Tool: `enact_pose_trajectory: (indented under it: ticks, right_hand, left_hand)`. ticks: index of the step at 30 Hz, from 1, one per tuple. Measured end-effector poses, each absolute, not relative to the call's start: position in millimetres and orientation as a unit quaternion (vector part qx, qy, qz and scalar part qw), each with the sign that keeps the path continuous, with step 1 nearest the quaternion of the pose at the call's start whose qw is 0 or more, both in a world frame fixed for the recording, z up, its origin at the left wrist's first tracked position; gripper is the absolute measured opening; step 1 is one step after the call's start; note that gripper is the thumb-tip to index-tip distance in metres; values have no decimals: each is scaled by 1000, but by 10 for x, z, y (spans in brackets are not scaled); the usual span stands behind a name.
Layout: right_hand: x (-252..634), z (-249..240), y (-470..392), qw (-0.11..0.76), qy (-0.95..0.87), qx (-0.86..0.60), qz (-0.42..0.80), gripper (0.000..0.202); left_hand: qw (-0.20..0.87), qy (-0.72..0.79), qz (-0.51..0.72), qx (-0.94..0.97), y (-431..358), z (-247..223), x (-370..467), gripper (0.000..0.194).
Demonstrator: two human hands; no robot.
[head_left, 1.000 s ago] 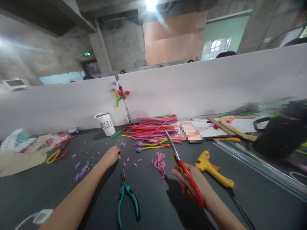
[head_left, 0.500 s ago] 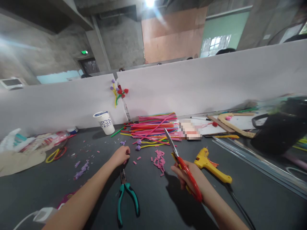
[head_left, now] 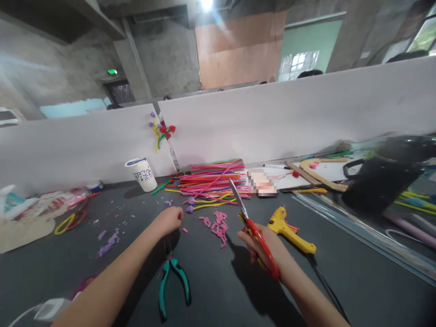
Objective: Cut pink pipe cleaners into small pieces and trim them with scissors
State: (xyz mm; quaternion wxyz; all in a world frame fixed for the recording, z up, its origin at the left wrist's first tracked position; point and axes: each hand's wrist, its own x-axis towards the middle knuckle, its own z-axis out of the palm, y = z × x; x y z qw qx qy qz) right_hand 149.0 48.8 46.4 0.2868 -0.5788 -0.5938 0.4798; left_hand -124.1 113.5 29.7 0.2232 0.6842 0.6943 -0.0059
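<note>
My right hand (head_left: 262,245) grips red-handled scissors (head_left: 257,238), their blades pointing up and away over the dark table. My left hand (head_left: 170,220) is closed just above the tabletop; whatever its curled fingers hold, if anything, is hidden. A small pile of short pink pieces (head_left: 218,227), looking like cut pipe cleaner, lies between the hands. One loose pink piece (head_left: 185,230) rests beside my left fingers. Teal-handled pliers (head_left: 174,272) lie below my left hand, jaws pointing away. Beyond the pile is a bundle of colourful pipe cleaners (head_left: 211,181), with purple-tipped yellow stems (head_left: 207,206) in front.
A yellow glue gun (head_left: 293,231) lies right of my right hand, its cord trailing nearer. Further right are clear strips (head_left: 357,236) and a black jug (head_left: 378,177). A white cup (head_left: 143,175) stands back left. Purple scraps (head_left: 109,243) and another pair of scissors (head_left: 70,222) lie left.
The view has shifted slightly, moving most things left in the picture. My left hand has moved a little toward the pink pile, and more pieces lie at its left edge. The scissors remain gripped.
</note>
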Motion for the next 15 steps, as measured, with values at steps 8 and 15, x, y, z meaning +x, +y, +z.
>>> enact_pose_trajectory:
  ticks: [8, 15]
  right_hand:
    - [1444, 322, 528, 293, -598, -558, 495, 15]
    - [1447, 311, 522, 280, -602, -566, 489, 16]
  left_hand:
    - [170, 733, -65, 656, 918, 233, -1407, 28]
    - [149, 781, 23, 606, 1079, 342, -1718, 29]
